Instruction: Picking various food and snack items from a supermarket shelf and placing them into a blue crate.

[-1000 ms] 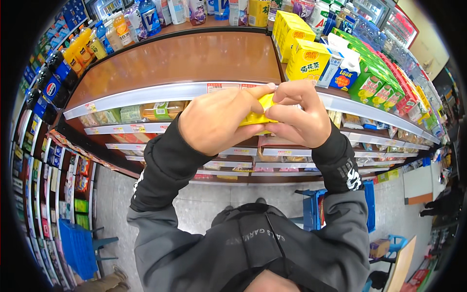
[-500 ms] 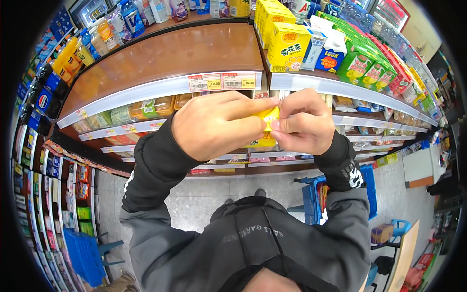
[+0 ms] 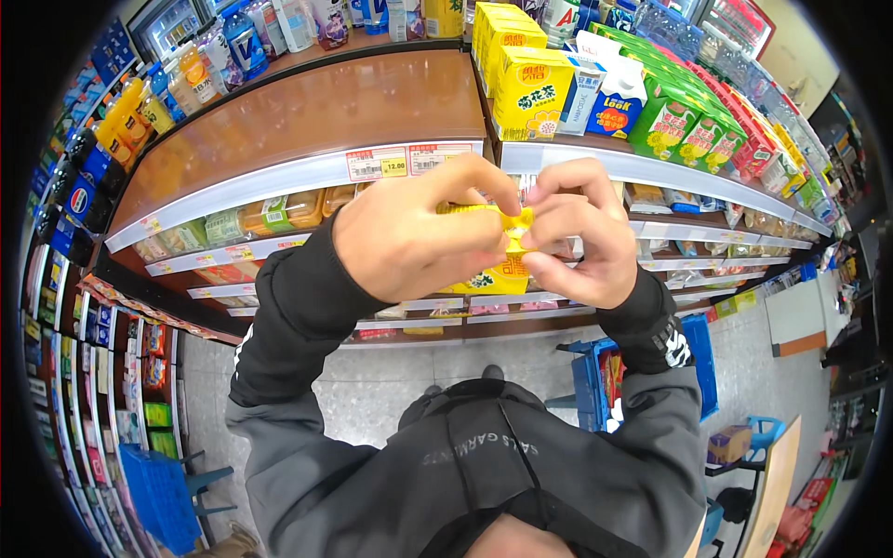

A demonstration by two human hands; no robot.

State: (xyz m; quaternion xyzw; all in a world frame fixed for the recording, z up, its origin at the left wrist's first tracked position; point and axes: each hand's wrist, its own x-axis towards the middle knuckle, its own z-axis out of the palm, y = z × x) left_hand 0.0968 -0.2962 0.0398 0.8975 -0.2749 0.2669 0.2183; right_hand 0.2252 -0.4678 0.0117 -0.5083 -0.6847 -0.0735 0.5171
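Note:
Between my two hands, in front of the shelf edge, is a yellow drink carton (image 3: pixel 504 279) with dark print. My left hand (image 3: pixel 414 232) is closed around it from the left, its index finger arched over the top. My right hand (image 3: pixel 588 232) pinches the carton's upper right corner, which sticks up as a crumpled yellow flap. The fingers hide much of the carton. Similar yellow cartons (image 3: pixel 532 91) stand on the top shelf beyond my hands, beside a white-and-blue carton (image 3: pixel 619 104).
A brown shelf board (image 3: pixel 316 107) with a white price rail runs at left. Bottles (image 3: pixel 244 42) line its back. Green cartons (image 3: pixel 672 121) stand at right. Packed food fills the lower shelves. Blue baskets (image 3: pixel 167 493) sit at lower left, and another blue basket (image 3: pixel 588 391) by my right forearm.
My left index finger has lifted into an arch, and my right fingers have spread a little. The carton's corner flap shows more. The view has shifted slightly.

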